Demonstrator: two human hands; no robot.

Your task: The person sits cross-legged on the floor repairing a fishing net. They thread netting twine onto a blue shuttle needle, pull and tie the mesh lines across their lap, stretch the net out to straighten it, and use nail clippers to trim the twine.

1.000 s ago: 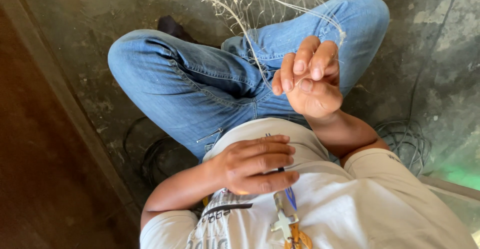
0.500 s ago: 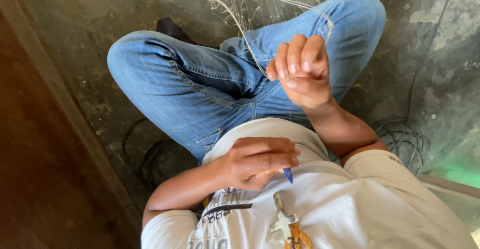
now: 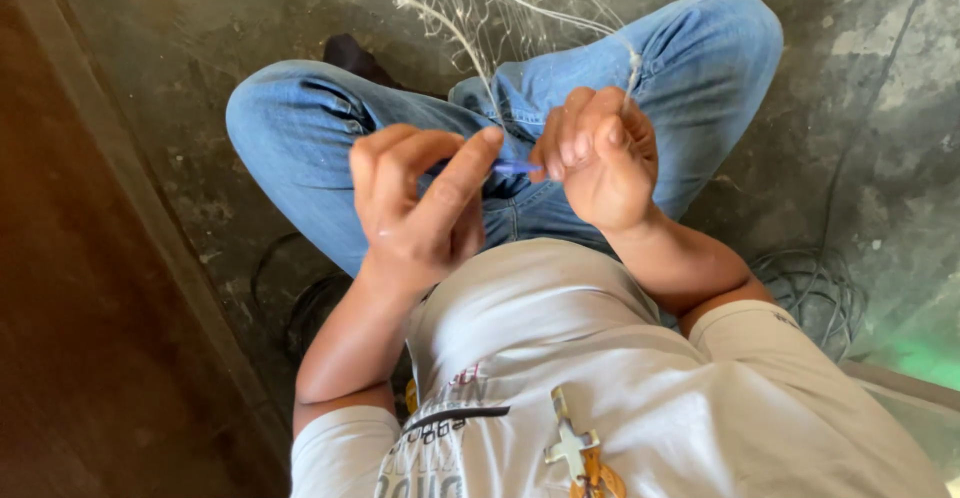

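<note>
The left hand [image 3: 415, 208] is curled with forefinger and thumb pinched on a small, slim blue plastic tool [image 3: 515, 168], seemingly a netting needle, whose tip pokes out toward the right hand [image 3: 600, 163]; the right hand's grip is closed around strands of fine, pale, translucent fishing net [image 3: 500, 8] that runs up from the fist and spreads over the grey, stained concrete floor [image 3: 880, 108] beyond the knees. The tool sits between the two hands, just above the crossed legs in blue denim jeans [image 3: 320, 128]. The likeliest trouble, as I judge it, is tangling: the mesh is thin and hard to see against the floor, and a loose loop could catch a finger or the tool's tip, or a sharp pull could tear a strand. The tool is held only at its end, so it could slip into the lap. Room is tight near the body, with the knees at either side; a coil of thin grey line [image 3: 810, 293] lies by the right elbow and could snag. To the left a dark brown wooden edge [image 3: 90, 258] bounds the floor; ahead the floor is open.
</note>
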